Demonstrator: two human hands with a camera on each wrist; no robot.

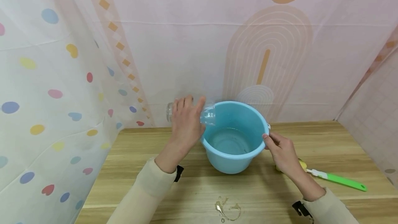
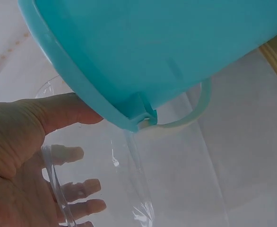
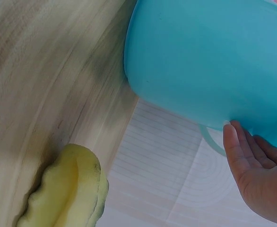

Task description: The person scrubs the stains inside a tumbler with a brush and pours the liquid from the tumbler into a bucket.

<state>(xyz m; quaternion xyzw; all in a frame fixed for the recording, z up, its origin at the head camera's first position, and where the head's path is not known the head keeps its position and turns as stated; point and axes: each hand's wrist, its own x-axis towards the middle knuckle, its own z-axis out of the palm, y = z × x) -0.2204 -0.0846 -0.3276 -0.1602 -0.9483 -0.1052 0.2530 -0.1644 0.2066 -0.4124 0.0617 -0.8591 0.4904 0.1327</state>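
A light blue bucket (image 1: 228, 165) stands on the wooden table, with shallow water (image 1: 230, 141) in its bottom. My left hand (image 1: 187, 118) grips a clear cup (image 1: 209, 114), which lies sideways in the air with its mouth at the bucket's left rim. In the left wrist view the fingers show through the cup's clear wall, and the thumb (image 2: 65, 113) is right by the rim. On the other side, my right hand (image 1: 283, 151) holds the bucket's rim, thumb on the inner edge and fingers outside. The pale handle (image 2: 186, 120) hangs down along the bucket.
Right of the bucket lies a brush with a green handle (image 1: 346, 182) and a yellow sponge head (image 3: 67, 189), partly behind my right wrist. Spilled water (image 1: 228, 211) marks the table's front. Patterned curtains (image 1: 186, 51) hang close behind the table and at the left.
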